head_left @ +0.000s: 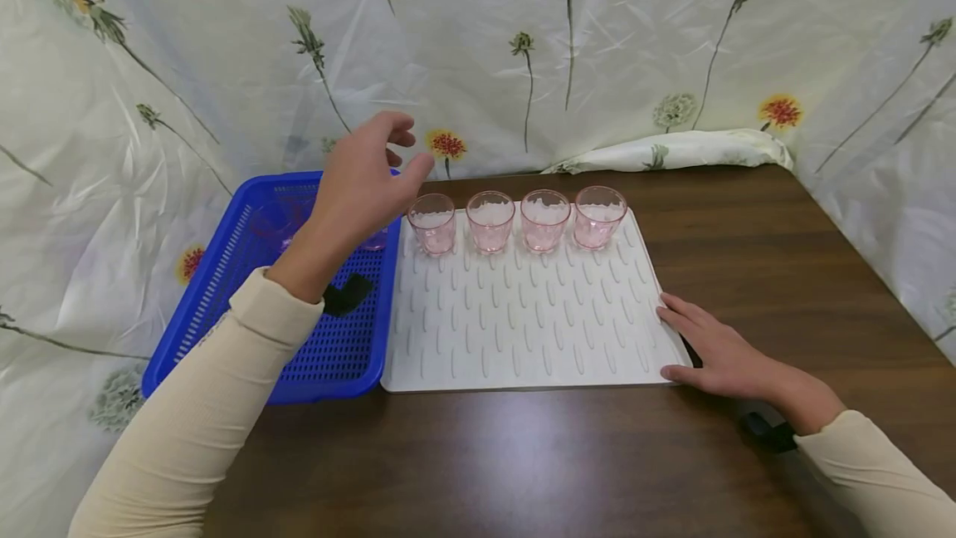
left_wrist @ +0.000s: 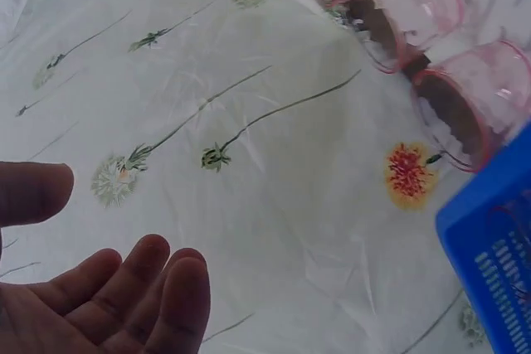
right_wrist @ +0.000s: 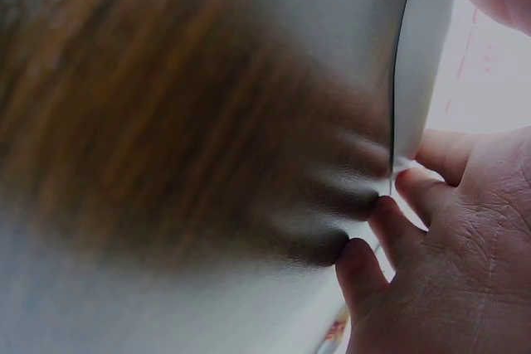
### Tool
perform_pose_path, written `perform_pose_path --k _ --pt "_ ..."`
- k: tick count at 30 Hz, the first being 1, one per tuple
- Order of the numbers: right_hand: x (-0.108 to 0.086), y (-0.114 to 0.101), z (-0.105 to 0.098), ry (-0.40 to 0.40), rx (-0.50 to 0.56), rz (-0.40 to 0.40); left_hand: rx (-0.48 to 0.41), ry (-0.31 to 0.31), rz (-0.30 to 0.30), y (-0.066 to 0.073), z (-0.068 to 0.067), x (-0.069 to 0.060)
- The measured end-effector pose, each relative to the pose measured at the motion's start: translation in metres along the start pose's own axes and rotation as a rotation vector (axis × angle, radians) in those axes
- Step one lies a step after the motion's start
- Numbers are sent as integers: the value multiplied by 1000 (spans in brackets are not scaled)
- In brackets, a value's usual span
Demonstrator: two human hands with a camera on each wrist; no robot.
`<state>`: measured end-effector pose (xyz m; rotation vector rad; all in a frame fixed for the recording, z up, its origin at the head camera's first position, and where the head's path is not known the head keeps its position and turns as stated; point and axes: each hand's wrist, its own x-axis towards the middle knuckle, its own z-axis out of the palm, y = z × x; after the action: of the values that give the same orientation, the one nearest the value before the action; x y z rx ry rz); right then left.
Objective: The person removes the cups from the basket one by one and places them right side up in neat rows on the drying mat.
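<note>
My left hand [head_left: 364, 177] is raised above the back right corner of a blue plastic basket [head_left: 386, 318], its fingers loosely bent and nothing between them. In the left wrist view the thumb and fingers [left_wrist: 184, 300] stand apart in the air. Several clear pink glasses [head_left: 490, 227] stand upright in a row along the back of a white ridged mat [head_left: 523, 314]. More pink glass [head_left: 375, 241] shows inside the basket, partly behind my left arm. My right hand [head_left: 717, 355] rests at the mat's right edge; its fingertips [right_wrist: 357, 259] touch there in the right wrist view.
The brown wooden table [head_left: 523, 463] runs in front of the mat and to its right. Flower-printed sheeting [head_left: 478, 65] hangs behind and at both sides, with a rolled fold [head_left: 672, 151] lying on the table's back edge. The basket adjoins the mat's left side.
</note>
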<state>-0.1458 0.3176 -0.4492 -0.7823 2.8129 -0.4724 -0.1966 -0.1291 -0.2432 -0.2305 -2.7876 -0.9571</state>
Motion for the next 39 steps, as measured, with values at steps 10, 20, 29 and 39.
perform_pose_path --k 10,20,29,39 --pt "-1 0 1 25 -10 -18 17 9 11 -27 -20 -25" --pt "-2 -1 0 9 -9 4 25 38 11 -43 -38 -28" --pt "-2 -2 0 7 -8 4 -103 -66 -182 -108 -52 -3" --pt "0 -2 -1 11 -12 -5 30 -57 -469 -186 -53 1"
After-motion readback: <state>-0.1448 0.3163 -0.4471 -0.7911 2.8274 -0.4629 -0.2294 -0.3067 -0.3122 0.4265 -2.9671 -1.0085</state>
